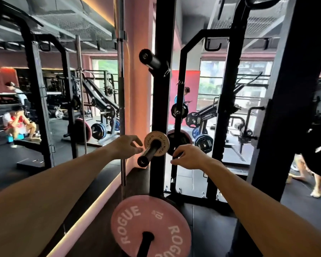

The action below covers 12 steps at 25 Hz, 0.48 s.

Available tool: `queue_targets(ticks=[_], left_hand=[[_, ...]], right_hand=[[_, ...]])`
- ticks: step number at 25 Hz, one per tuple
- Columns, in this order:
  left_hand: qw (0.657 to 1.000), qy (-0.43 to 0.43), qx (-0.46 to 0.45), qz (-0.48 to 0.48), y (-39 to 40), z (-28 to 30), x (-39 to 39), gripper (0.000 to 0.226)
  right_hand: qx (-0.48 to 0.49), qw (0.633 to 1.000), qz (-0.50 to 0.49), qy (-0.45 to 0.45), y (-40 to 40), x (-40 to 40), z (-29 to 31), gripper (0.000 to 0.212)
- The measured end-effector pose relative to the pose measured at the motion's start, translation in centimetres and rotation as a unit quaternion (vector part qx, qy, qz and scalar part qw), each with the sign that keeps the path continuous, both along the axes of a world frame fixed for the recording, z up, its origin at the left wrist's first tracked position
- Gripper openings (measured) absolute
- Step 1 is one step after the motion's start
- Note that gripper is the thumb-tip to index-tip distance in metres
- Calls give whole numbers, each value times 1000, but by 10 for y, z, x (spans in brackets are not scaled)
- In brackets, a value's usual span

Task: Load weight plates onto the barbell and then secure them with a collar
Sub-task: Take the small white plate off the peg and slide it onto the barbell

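**Reaching for a small plate on the rack peg**

Nearest the camera: a pink plate marked ROGUE and 10, sitting on a dark bar or peg at bottom centre; can't tell if that is the barbell sleeve or a storage peg. Above it, a small pale plate sits on a storage peg sticking out from the black rack post.

Left hand is just beside the small plate's left edge, fingers loosely curled, grasping nothing. Right hand is just right of the peg, fingers bent downward, holding nothing visible; contact with the plate can't be confirmed.

Step, as judged: fetching a plate, early in the load. No collar in sight. Next move calls for both hands to grip the small plate's rim and slide it straight off the peg's free end.
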State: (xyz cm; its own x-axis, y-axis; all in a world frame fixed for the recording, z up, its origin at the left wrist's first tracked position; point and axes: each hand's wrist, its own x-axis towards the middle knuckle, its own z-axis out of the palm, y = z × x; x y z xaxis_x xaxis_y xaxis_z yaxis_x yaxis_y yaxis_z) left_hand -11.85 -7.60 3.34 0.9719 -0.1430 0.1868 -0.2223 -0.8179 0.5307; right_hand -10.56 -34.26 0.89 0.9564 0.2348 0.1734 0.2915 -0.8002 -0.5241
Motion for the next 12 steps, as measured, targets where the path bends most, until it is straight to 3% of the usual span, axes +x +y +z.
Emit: queue_targets(ticks=[5,9,12], left_hand=[[1000,-3,18,4,11,-5,102,18],[1000,7,3,2,7,-9,186,40],[1000,-3,29,2,3,-17,225,45]], right_hand=[[30,999,-18,4,13,101,-7,29],[42,999,-33,-1,23,180,-12,50],[43,999,-32,0,31,214,-17,47]])
